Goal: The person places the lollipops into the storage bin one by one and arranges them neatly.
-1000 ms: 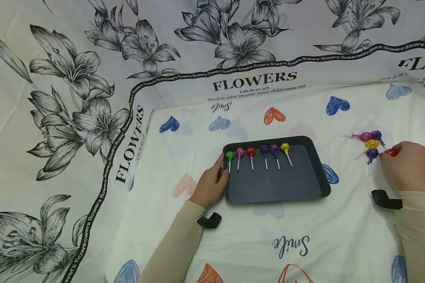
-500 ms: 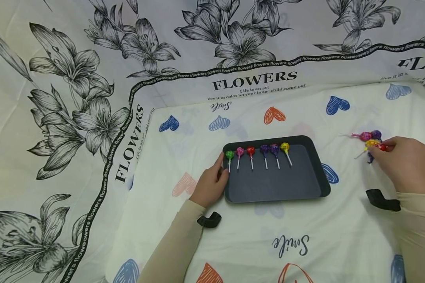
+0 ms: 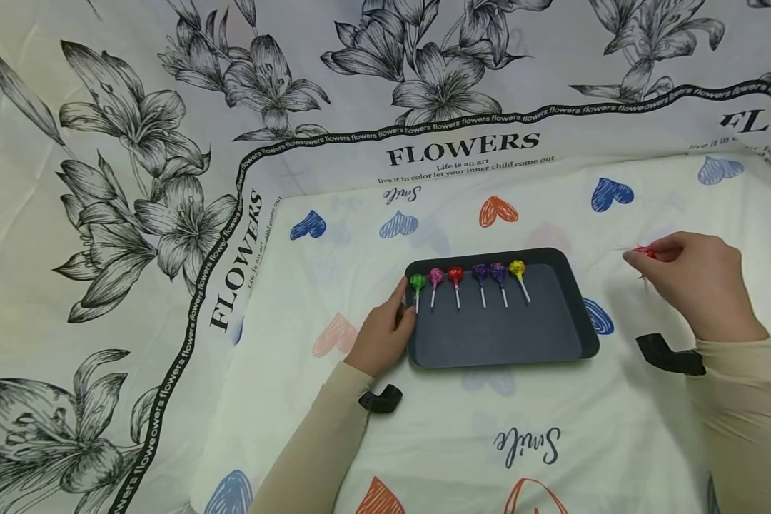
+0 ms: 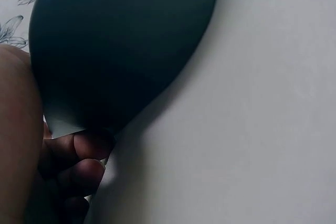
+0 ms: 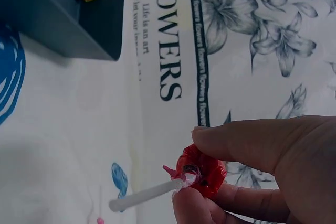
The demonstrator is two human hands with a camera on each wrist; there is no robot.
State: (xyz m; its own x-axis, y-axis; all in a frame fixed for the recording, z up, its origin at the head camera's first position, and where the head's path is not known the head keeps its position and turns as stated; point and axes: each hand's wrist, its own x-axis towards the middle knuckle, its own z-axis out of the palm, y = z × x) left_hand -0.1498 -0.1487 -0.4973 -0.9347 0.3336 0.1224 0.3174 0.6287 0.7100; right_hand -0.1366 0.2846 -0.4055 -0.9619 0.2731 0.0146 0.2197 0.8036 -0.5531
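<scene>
Pinching a red lollipop [image 5: 202, 169] between thumb and fingertips, the right hand [image 3: 700, 282] has slid left over the last second, from beside the loose pile to over it, so those candies are basically hidden behind the fingers now. Only a scrap of pink [image 5: 100, 220], probably one of them, shows past the fingertips, and I can't tell how the rest lie. The fingers are parted just as wide as the wrapped head, with the white stick [image 5: 144, 195] poking out past them. Meanwhile the left hand [image 3: 382, 335] hasn't budged, fingers curled around the left edge of the dark tray [image 3: 488, 335], which sits left of the pinching fingers and well apart from them. Its six lollipops [image 3: 480, 271] stay lined up in a row, starting right by the left fingertips. What it means, imo: the red one's picked out and nearer the tray, but not in it, so the row's unchanged.
</scene>
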